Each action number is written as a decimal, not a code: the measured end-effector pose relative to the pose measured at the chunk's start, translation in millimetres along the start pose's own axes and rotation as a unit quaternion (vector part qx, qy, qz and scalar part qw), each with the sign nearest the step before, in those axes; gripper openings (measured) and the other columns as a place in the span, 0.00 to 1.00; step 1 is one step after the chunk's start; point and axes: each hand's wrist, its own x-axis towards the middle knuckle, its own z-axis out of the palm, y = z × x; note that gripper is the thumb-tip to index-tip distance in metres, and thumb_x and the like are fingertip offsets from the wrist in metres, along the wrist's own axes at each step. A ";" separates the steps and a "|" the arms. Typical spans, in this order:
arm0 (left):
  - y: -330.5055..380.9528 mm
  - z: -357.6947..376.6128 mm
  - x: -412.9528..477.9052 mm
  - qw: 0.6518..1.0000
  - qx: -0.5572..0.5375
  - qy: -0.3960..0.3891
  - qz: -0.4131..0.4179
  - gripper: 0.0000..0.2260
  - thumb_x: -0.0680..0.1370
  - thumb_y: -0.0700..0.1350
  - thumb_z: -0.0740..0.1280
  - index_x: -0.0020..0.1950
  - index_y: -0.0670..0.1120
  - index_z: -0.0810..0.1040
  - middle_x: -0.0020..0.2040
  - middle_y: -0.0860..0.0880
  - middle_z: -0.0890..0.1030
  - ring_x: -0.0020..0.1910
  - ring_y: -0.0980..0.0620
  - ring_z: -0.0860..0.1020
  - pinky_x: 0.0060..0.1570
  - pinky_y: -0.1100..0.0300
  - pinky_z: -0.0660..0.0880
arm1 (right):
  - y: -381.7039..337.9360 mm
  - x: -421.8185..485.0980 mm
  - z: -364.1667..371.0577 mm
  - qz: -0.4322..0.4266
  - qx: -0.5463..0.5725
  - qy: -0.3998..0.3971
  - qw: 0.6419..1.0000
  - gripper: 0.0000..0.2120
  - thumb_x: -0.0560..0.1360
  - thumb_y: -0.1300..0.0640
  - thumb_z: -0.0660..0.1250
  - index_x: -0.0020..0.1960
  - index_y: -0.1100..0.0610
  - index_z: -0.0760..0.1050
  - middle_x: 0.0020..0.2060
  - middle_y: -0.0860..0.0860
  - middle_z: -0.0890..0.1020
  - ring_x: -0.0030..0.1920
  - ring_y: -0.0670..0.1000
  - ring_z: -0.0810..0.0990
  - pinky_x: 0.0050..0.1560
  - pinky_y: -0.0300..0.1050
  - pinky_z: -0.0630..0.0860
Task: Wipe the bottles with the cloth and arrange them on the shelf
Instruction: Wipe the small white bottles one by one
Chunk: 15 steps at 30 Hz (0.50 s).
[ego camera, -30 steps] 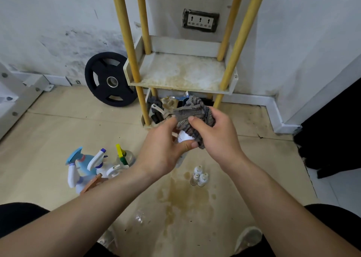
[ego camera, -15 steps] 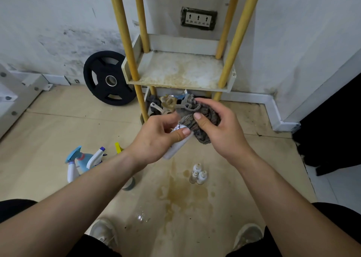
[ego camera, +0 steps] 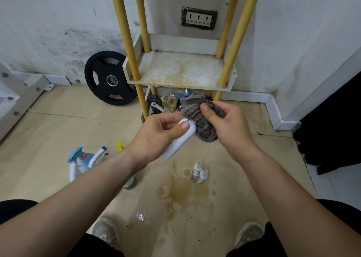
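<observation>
My left hand (ego camera: 160, 135) grips a small white bottle (ego camera: 180, 139), tilted with one end up and to the right, thumb on that end. My right hand (ego camera: 226, 125) holds a bunched grey-brown cloth (ego camera: 201, 120) pressed against the bottle's upper end. In front stands the shelf (ego camera: 181, 71) with yellow posts, its stained middle tray bare. On the floor to the left are spray bottles (ego camera: 86, 161), partly hidden by my left forearm. Three small white dropper bottles (ego camera: 199, 172) stand on the floor below my hands.
A black weight plate (ego camera: 109, 78) leans on the wall left of the shelf. Clutter (ego camera: 166, 104) fills the shelf's bottom level. The floor shows a brown stain (ego camera: 183, 194). A dark jar (ego camera: 130, 183) peeks out beside my left forearm. My shoes (ego camera: 105, 231) are at the bottom.
The cloth slid up off the white bottle's body to its upper end, so more of the bottle shows. Both hands shifted slightly right and up.
</observation>
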 end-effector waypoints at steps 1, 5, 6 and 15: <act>-1.3 1.7 -0.2 0.999 0.031 0.011 0.019 0.11 0.81 0.45 0.68 0.46 0.38 0.80 0.35 0.51 0.74 0.32 0.58 0.69 0.33 0.69 0.65 | -0.2 -1.4 1.3 -0.008 -0.058 0.028 0.998 0.10 0.79 0.49 0.71 0.50 0.56 0.85 0.42 0.50 0.88 0.45 0.50 0.87 0.49 0.55 0.83; -6.0 4.6 -0.7 0.988 0.128 0.041 0.077 0.07 0.80 0.46 0.71 0.42 0.48 0.80 0.34 0.61 0.75 0.33 0.63 0.71 0.35 0.69 0.66 | 3.7 -3.3 3.9 -0.005 -0.152 0.074 0.986 0.14 0.77 0.46 0.73 0.44 0.56 0.84 0.36 0.51 0.86 0.40 0.53 0.84 0.40 0.53 0.80; -6.8 4.4 -0.5 0.989 0.118 0.040 0.076 0.04 0.80 0.46 0.71 0.46 0.47 0.83 0.36 0.63 0.78 0.36 0.65 0.74 0.37 0.69 0.68 | 4.6 -2.0 3.4 0.000 -0.108 0.053 0.993 0.09 0.77 0.49 0.73 0.47 0.56 0.84 0.39 0.51 0.87 0.42 0.52 0.85 0.42 0.51 0.81; -1.9 -2.1 4.0 0.994 -0.100 -0.005 -0.039 0.14 0.78 0.49 0.68 0.59 0.42 0.83 0.41 0.48 0.84 0.37 0.53 0.79 0.39 0.60 0.75 | 0.0 5.5 -0.9 0.066 0.269 -0.011 0.961 0.12 0.80 0.57 0.63 0.58 0.60 0.80 0.51 0.56 0.86 0.51 0.54 0.85 0.51 0.47 0.82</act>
